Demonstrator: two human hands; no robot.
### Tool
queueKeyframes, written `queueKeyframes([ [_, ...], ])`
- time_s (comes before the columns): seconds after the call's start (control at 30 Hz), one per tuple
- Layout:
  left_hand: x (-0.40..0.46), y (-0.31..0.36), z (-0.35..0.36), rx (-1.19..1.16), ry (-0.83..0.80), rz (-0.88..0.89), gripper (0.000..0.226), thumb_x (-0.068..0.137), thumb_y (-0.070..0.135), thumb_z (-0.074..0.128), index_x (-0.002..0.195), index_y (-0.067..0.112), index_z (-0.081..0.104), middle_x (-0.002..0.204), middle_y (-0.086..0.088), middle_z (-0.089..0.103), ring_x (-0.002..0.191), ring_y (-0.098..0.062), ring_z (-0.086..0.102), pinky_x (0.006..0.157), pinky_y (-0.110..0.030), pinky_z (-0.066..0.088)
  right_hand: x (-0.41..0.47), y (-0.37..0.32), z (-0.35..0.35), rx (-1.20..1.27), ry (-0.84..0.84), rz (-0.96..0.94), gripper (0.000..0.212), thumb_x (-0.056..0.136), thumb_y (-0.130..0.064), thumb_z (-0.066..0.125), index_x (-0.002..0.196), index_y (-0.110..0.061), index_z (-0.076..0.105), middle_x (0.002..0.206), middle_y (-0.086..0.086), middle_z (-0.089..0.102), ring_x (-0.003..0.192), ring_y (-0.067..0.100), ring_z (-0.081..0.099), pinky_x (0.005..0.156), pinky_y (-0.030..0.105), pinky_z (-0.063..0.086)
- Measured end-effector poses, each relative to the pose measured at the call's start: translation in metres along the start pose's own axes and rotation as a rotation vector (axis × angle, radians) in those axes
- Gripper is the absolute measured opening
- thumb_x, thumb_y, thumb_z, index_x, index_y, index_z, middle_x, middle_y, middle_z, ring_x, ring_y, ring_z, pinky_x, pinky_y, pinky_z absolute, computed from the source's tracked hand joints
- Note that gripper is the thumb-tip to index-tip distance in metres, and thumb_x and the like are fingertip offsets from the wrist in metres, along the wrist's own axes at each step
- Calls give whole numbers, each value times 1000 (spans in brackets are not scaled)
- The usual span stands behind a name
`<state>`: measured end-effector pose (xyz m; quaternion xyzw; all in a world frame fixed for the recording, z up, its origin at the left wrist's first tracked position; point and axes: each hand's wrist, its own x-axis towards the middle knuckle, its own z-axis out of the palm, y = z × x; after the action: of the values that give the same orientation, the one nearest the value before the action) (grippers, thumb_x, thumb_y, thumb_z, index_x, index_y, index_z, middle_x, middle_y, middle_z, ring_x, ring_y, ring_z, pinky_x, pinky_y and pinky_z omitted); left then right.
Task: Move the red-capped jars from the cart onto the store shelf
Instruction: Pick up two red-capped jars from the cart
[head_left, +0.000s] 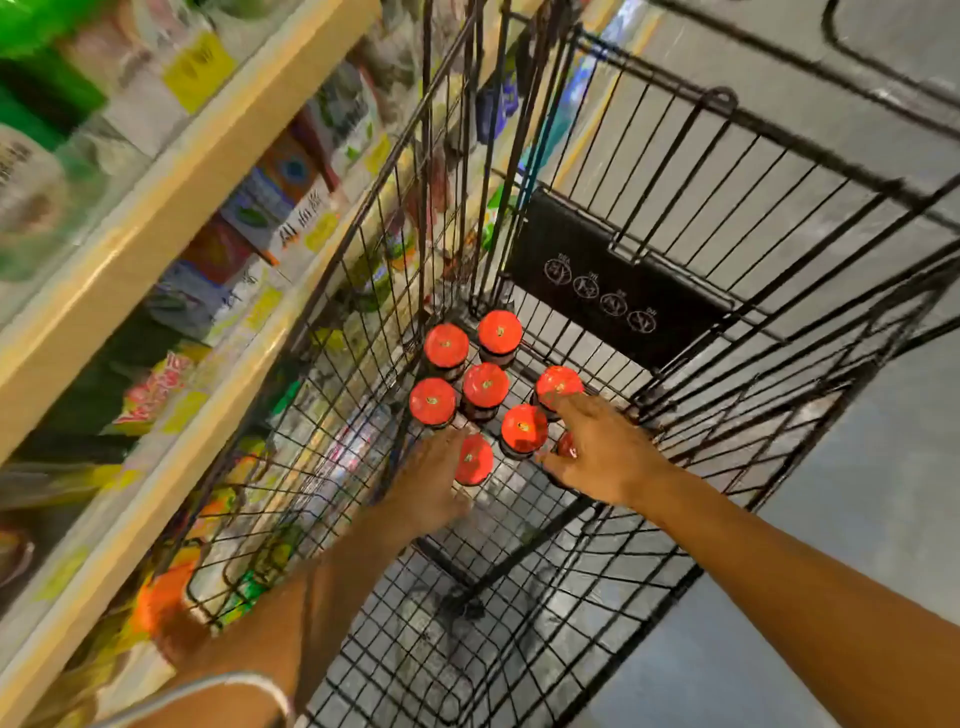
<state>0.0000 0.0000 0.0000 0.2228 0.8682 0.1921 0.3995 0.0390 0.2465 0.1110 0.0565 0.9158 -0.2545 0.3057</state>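
— Where were the jars?

— A cluster of dark glass jars with round red caps (485, 384) stood upright on the wire floor of the black metal shopping cart (691, 291), gathered toward its far left corner. Seven caps showed whole; an eighth peeked out beneath the right hand.

— And the hands?

— Both reached down into the cart. The left hand (426, 486) lay just beside the nearest red-capped jar (474, 460), its grip touching the jar's side; whether the fingers had curled round it I could not tell. The right hand (597, 449) hung spread over two jars on the right, fingers straight, the grip released, one fingertip at the rim of the far right cap (558, 384).

— What lay around the cart?

— A black plastic flap with white symbols (608, 283) hung on the cart's far wall. Cream-edged store shelves (156, 218) packed with blurred colourful packets ran along the left, just beside the cart. Grey concrete floor (857, 467) spread to the right.
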Motion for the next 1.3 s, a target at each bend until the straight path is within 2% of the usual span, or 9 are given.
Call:
queueKeyframes([
  [0.17,16,-4,11,-152,24,-75,103,81,28,80,157,20,11,161,-7,20,147,-28,26,117,-45,31,18,7,10,-3,8,-25,76,92,-46,62,155,-27,24,160,0,29,147,22,22,117,37,24],
  [0.3,24,-2,17,-246,99,-99,88,79,19,82,149,19,29,148,-7,40,134,-28,42,103,-32,38,24,10,17,-33,4,-26,77,92,-45,62,155,-26,24,158,0,31,146,22,25,114,34,26],
  [0.4,25,-5,18,-247,151,-109,73,73,15,85,134,21,44,128,-4,58,117,-27,57,93,-37,49,29,9,19,-36,-34,-33,78,90,-44,66,154,-26,25,156,0,33,143,24,29,111,37,30],
  [0.5,14,-2,8,-215,172,-118,76,65,14,88,129,25,49,120,-2,65,109,-26,63,88,-42,55,34,2,17,-13,-71,-23,83,89,-41,68,156,-24,21,158,1,29,145,26,27,113,40,31],
  [0.77,-39,-3,-31,-288,213,-86,78,63,19,88,131,31,50,118,2,66,108,-23,63,88,-41,56,48,-15,26,-19,-102,43,86,88,-34,71,156,-22,20,156,4,31,139,31,38,108,46,41],
  [0.9,-66,-9,-47,-317,253,-67,75,67,14,89,131,27,53,111,9,62,102,-11,60,89,-33,55,59,-17,42,-41,-94,95,88,86,-32,74,155,-19,20,156,7,31,137,34,42,109,52,43],
  [1.0,-77,-15,-55,-308,292,-48,71,66,22,90,124,37,52,107,18,63,100,-4,62,86,-28,56,68,-17,57,-74,-84,135,89,87,-28,74,156,-18,18,157,11,27,136,37,45,108,51,43],
  [1.13,-88,-22,-58,-317,312,-54,74,66,24,91,126,37,49,114,12,64,105,-10,63,86,-32,58,80,-16,80,-64,-26,165,85,84,-27,76,151,-20,25,154,13,29,131,40,49,99,52,49],
  [1.3,-108,-32,-51,-349,330,-60,76,69,21,90,131,35,47,113,25,53,99,18,55,75,-1,47,90,-12,97,33,83,187,68,84,-24,77,139,-20,36,142,16,39,115,43,60,92,53,54],
])
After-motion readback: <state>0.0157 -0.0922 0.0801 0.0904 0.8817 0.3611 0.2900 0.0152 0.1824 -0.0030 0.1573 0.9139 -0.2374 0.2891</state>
